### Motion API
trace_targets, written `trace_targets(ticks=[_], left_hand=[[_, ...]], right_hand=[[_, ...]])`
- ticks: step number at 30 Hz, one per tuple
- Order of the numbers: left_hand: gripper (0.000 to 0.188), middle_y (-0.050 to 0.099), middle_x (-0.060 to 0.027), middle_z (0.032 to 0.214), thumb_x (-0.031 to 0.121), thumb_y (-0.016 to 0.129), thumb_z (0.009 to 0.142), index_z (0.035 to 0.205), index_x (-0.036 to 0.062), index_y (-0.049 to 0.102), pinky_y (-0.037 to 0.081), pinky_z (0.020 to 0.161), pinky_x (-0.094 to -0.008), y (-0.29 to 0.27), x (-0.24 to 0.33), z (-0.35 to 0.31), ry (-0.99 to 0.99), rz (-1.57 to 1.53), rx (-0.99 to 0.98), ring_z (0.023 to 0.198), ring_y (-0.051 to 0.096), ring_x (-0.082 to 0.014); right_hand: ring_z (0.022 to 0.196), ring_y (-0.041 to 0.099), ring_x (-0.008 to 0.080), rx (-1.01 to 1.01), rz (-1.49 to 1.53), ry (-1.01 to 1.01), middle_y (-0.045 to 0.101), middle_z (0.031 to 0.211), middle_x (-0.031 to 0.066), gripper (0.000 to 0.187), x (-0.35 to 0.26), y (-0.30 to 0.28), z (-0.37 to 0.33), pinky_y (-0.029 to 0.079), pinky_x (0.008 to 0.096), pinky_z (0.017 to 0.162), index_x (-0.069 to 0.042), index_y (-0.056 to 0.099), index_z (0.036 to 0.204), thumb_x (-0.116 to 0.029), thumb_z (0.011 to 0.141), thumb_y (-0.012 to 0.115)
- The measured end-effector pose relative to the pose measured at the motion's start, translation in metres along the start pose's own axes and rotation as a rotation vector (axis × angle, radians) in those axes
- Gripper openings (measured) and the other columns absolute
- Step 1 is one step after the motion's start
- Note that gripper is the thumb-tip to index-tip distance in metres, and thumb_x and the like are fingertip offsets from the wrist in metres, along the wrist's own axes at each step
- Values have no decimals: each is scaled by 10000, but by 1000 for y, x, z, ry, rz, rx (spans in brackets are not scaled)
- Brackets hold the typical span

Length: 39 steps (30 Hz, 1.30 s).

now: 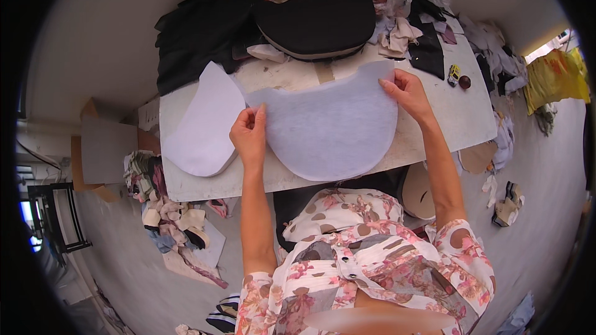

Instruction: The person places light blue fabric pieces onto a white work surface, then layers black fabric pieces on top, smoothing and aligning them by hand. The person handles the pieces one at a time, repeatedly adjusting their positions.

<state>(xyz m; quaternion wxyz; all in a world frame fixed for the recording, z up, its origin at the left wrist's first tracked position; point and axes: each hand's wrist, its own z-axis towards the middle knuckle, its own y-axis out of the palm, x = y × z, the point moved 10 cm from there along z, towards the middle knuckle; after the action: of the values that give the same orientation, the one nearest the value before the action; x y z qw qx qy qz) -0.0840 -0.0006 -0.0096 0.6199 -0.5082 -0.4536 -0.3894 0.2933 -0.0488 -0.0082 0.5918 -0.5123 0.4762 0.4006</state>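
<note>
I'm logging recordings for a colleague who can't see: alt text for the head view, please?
A person's left hand and right hand hold a pale curved sheet near its upper corners over a white table. White cutouts lie to its left; a black padded piece sits beyond.

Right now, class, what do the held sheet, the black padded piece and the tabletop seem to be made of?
Sheet: probably matte nonwoven fabric, from its faint streaky texture.
Padded piece: apparently dull black cloth, showing little shine; its thick edge hints at foam.
Tabletop: perhaps painted board, pale, flat and marked.
</note>
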Motion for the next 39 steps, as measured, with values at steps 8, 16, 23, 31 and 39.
trace_targets(ticks=[8, 16, 23, 31, 39], left_hand=[[206, 568, 34, 600, 221, 757, 830, 801, 34, 676, 377, 517, -223, 0, 6, 9, 68, 266, 65, 535, 462, -51], [470, 606, -116, 1215, 284, 714, 844, 1250, 83, 588, 431, 966, -386, 8, 69, -19, 519, 524, 144, 1129, 574, -259], [639, 252, -153, 1549, 447, 634, 859, 1408, 164, 473, 53, 1107, -646, 64, 33, -37, 590, 793, -357, 1442, 146, -394], [643, 239, -170, 1551, 460, 591, 887, 1432, 155, 437, 82, 1122, -603, 60, 35, -39, 577, 779, -346, 1435, 164, -405], [366, 524, -135, 1342, 203, 662, 850, 1197, 92, 624, 238, 1100, -531, -20, 65, -31, 581, 283, 43, 1347, 387, -336]], right_hand=[[515, 568, 204, 215, -543, -52, 582, 563, 43, 269, -11, -8, -6, 427, 326, 505, -61, 600, 751, -298, 790, 720], [1207, 508, 336, 409, -962, -487, 556, 1271, 182, 575, -92, 7, -35, 400, 451, 999, -119, 525, 1306, -407, 835, 683], [1445, 144, 380, -63, -1055, -365, 251, 1535, 176, 658, -38, 75, -30, 106, 600, 1136, -157, 415, 1440, -503, 896, 546], [1423, 216, 373, -74, -1119, -340, 332, 1494, 169, 593, -42, 76, -28, 153, 586, 1130, -132, 479, 1380, -420, 878, 609], [820, 637, 238, 59, -514, -858, 647, 963, 76, 240, -181, 141, 35, 512, 340, 649, -67, 640, 944, -3, 727, 719]])
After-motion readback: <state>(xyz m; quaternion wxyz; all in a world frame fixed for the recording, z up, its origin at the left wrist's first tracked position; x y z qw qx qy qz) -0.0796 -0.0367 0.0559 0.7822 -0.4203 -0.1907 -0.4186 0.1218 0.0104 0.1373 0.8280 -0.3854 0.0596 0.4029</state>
